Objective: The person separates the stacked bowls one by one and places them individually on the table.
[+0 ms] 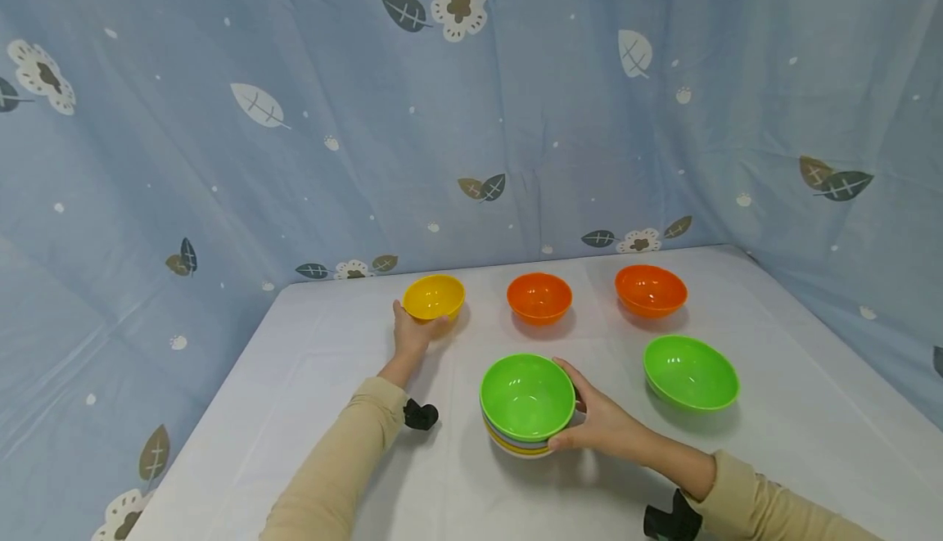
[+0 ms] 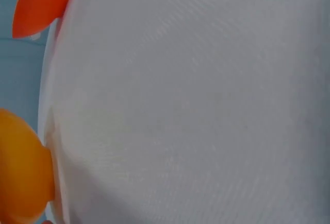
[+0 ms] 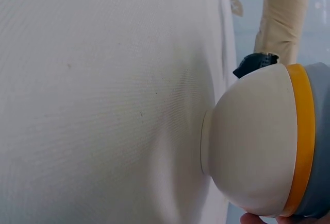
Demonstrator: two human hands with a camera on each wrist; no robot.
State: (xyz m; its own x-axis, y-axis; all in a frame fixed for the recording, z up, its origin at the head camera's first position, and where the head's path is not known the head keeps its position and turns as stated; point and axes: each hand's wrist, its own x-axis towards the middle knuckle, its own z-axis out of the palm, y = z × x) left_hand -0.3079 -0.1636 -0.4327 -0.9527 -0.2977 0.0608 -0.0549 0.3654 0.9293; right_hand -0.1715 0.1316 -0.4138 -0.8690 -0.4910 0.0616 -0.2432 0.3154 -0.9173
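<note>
At the back left of the white table, my left hand [image 1: 414, 335] grips a yellow bowl [image 1: 435, 295], fingers at its left side and thumb at the near right. The same bowl shows at the left edge of the left wrist view. My right hand [image 1: 607, 426] holds a stack of nested bowls by its right side, thumb in front and fingers behind. On top is a green bowl [image 1: 526, 398]. Under it come a grey-blue bowl [image 3: 319, 131], a yellow bowl's rim [image 3: 304, 141] and, lowest, a white bowl [image 3: 252, 141] with its foot close over the cloth.
Two orange bowls, one at the back middle [image 1: 539, 297] and one at the back right [image 1: 651, 289], stand on the white-covered table [image 1: 295, 377]. Another green bowl [image 1: 691, 371] is to the right of the stack. Behind hangs a blue patterned curtain [image 1: 331, 181].
</note>
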